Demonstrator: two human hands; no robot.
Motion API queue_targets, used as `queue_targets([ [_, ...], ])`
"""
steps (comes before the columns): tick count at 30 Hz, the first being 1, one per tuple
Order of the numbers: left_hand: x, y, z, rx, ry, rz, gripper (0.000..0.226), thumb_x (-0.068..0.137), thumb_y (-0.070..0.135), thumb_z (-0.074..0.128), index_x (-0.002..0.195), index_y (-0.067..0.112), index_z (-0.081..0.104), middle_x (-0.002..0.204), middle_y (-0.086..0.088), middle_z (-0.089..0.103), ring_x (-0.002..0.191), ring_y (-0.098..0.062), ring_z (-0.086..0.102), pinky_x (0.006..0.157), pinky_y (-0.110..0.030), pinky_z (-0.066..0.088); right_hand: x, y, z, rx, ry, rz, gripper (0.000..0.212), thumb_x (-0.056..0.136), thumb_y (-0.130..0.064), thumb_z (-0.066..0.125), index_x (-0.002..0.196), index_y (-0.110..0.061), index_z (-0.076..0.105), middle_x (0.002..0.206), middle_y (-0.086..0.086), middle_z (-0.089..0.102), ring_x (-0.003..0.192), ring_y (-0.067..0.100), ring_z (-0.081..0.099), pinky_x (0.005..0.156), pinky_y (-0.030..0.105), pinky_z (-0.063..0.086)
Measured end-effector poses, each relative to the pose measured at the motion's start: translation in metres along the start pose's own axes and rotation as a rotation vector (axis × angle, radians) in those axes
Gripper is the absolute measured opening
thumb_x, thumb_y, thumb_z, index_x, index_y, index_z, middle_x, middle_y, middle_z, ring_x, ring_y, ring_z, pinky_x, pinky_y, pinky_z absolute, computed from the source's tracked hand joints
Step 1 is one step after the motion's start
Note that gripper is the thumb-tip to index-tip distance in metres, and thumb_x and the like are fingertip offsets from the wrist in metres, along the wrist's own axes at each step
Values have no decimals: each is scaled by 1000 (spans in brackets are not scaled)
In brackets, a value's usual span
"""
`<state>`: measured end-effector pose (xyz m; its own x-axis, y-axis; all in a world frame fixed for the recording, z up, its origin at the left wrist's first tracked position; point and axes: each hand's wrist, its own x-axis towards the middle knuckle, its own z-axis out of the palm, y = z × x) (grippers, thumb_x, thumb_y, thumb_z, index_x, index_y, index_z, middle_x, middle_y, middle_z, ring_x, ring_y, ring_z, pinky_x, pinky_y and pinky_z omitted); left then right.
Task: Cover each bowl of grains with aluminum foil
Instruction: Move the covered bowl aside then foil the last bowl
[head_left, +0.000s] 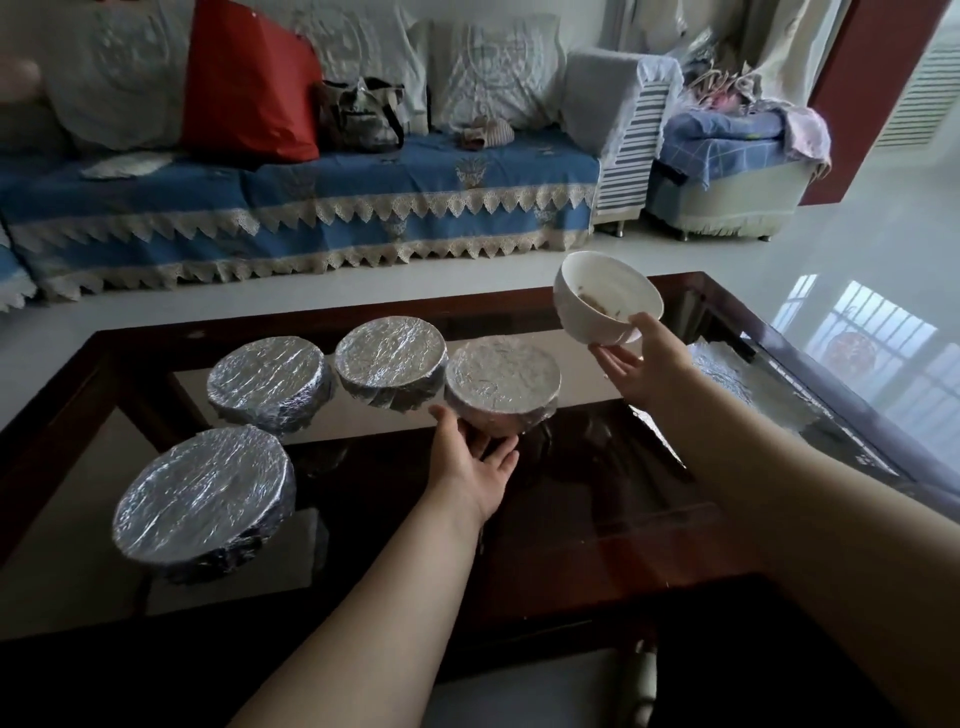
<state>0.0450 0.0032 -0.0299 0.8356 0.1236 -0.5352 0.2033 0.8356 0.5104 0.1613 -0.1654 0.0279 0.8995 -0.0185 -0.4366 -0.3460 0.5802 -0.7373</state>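
Several foil-covered bowls stand on the glass table (597, 519): one at the near left (202, 493), two further back (267, 376) (390, 356), and one in the middle (503, 382). My left hand (475, 460) cups the near side of that middle covered bowl. My right hand (636, 358) holds an uncovered white bowl (605, 301) in the air above the table's far right, tilted toward me, with a few brown grains inside. A loose sheet of aluminum foil (748, 387) lies flat on the table under my right forearm.
A blue-covered sofa (311, 208) with cushions, a red bag (249, 83) and a handbag (363, 117) runs along the far side. A small covered seat (727, 171) stands at the right. Shiny white floor surrounds the table.
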Motion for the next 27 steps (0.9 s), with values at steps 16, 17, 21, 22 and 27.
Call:
queue_targets([
  [16,26,4,13,400,150,22,63,100,57,25,146,17,40,135,-7,57,123,-25,53,92,-38,42,-62,32,-85,-246,-186,186,32,92,-19,58,120,-7,51,90,18,64,73,30,66,58,31,61],
  [17,22,3,13,498,199,48,55,102,53,26,136,18,49,117,-3,65,110,-24,58,79,-38,44,-64,37,-83,-306,-212,172,23,93,-17,56,114,-8,53,88,17,64,72,28,65,57,30,60],
  [21,4,7,5,766,172,16,49,99,57,29,103,21,62,95,-2,68,92,-23,62,69,-38,50,-76,61,-76,-427,-310,176,7,93,-9,56,97,-14,57,83,14,67,70,24,66,60,31,59],
  [22,0,11,1,800,155,-16,51,98,60,28,107,22,62,100,-5,68,94,-25,64,66,-40,53,-78,65,-74,-441,-319,192,7,93,-8,56,96,-14,57,83,13,66,71,24,66,61,32,59],
  [27,-11,21,-23,768,103,-109,42,103,47,28,111,21,61,97,-7,68,92,-27,65,66,-46,54,-88,75,-67,-511,-367,244,5,95,-10,56,97,-15,57,78,11,67,68,20,66,59,31,59],
])
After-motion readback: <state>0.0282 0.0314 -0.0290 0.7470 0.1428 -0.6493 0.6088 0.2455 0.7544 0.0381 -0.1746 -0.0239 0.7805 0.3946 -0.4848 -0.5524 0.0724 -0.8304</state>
